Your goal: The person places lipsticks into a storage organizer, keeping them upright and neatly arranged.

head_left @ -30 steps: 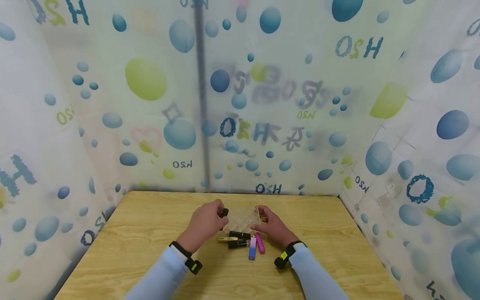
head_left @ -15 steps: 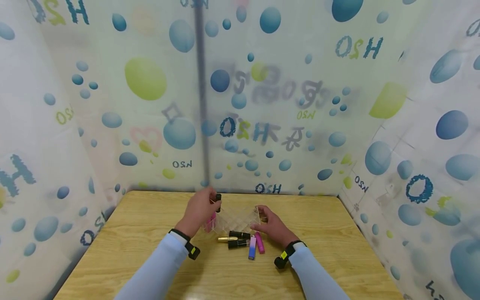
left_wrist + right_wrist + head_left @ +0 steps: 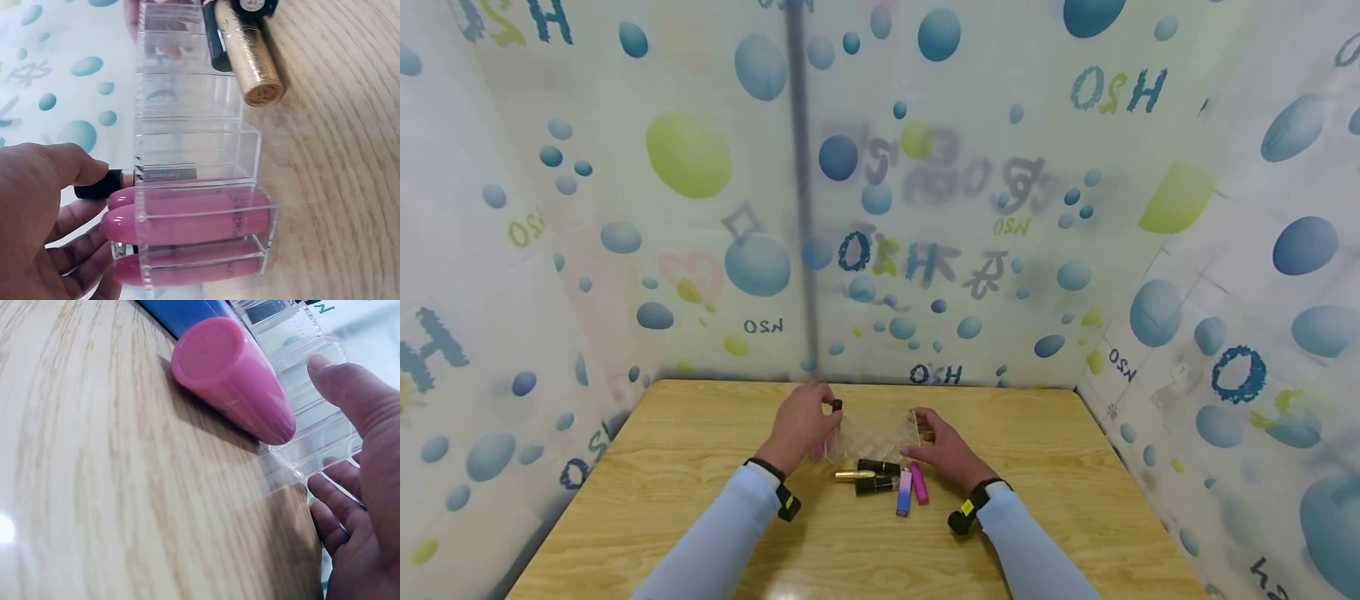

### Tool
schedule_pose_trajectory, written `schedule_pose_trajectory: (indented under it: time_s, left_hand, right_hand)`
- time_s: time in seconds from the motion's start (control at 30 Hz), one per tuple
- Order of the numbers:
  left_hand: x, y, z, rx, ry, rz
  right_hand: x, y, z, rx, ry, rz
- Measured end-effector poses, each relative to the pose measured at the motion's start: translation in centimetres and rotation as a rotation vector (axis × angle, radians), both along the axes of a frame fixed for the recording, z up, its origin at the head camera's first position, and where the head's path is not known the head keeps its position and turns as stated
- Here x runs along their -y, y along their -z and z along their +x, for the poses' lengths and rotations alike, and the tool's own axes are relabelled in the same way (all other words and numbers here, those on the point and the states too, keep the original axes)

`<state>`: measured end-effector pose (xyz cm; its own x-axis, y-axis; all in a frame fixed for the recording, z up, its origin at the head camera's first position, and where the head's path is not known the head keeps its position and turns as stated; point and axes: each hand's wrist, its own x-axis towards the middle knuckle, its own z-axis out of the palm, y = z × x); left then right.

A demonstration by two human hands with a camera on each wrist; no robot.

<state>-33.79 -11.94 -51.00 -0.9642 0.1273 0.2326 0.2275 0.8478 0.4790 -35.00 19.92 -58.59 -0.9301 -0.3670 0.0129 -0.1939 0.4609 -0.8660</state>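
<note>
A clear lipstick organizer (image 3: 876, 435) with a row of compartments stands on the table. My left hand (image 3: 797, 429) pinches the black cap of a lipstick (image 3: 97, 184) at its left end; the lower part sits inside a compartment, seen through the clear wall. Pink tubes (image 3: 187, 226) stand in the end compartment beside it. My right hand (image 3: 947, 450) holds the organizer's right end, thumb on the near side and fingers behind. In front lie a gold tube (image 3: 854, 476), two black tubes (image 3: 878, 467), a blue-and-pink tube (image 3: 904, 492) and a magenta tube (image 3: 231, 381).
The wooden table (image 3: 715, 533) is enclosed on three sides by a bubble-print curtain (image 3: 925, 208). The organizer stands toward the table's far edge. Loose tubes lie close against its front, between both wrists.
My left hand has carried the black-capped lipstick left to the organizer's left end, then lowered it into a compartment. My right hand has stayed on the right end.
</note>
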Motion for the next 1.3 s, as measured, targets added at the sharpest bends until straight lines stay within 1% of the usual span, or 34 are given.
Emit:
schedule_pose_trajectory:
  time_s: [0.07, 0.23, 0.37, 0.47, 0.6, 0.8, 0.9, 0.97, 1.07, 1.17, 1.23, 1.3]
  left_hand:
    - [0.0, 0.2, 0.0, 0.004, 0.006, -0.038]
    - [-0.2, 0.4, 0.3, 0.039, 0.014, -0.089]
    - [-0.2, 0.8, 0.3, 0.041, 0.011, -0.126]
    - [-0.2, 0.9, 0.3, 0.035, 0.011, -0.135]
    - [-0.2, 0.8, 0.4, 0.035, 0.012, -0.120]
    - [-0.3, 0.6, 0.6, 0.034, 0.025, -0.125]
    - [-0.5, 0.5, 0.8, 0.013, 0.033, -0.120]
    - [-0.7, 0.3, 1.1, -0.021, 0.043, -0.106]
    - [-1.3, -0.3, 1.8, -0.092, 0.064, -0.077]
    - [-2.2, -1.0, 2.9, -0.144, 0.096, -0.052]
    - [-3.0, -1.2, 3.8, -0.144, 0.139, -0.065]
    - [-3.7, -1.3, 4.6, -0.119, 0.203, -0.102]
  right_hand:
    - [0.0, 0.1, -0.1, 0.002, 0.000, -0.001]
    - [0.0, 0.2, -0.2, -0.001, -0.004, -0.010]
    - [0.1, 0.2, -0.2, -0.002, -0.003, -0.022]
    - [0.1, 0.2, -0.2, 0.000, -0.001, -0.029]
    - [0.2, 0.1, -0.1, 0.001, 0.000, -0.026]
    - [0.2, -0.2, 0.2, 0.004, -0.013, -0.034]
    - [0.2, -0.3, 0.3, 0.006, -0.026, -0.044]
    - [0.2, -0.3, 0.3, 0.007, -0.024, -0.039]
    - [0.1, -0.4, 0.3, 0.001, -0.021, -0.035]
    - [0.2, -0.4, 0.2, -0.004, -0.014, -0.032]
    - [0.2, -0.4, 0.1, -0.003, -0.008, -0.033]
    - [0.2, -0.3, 0.1, -0.004, -0.005, -0.032]
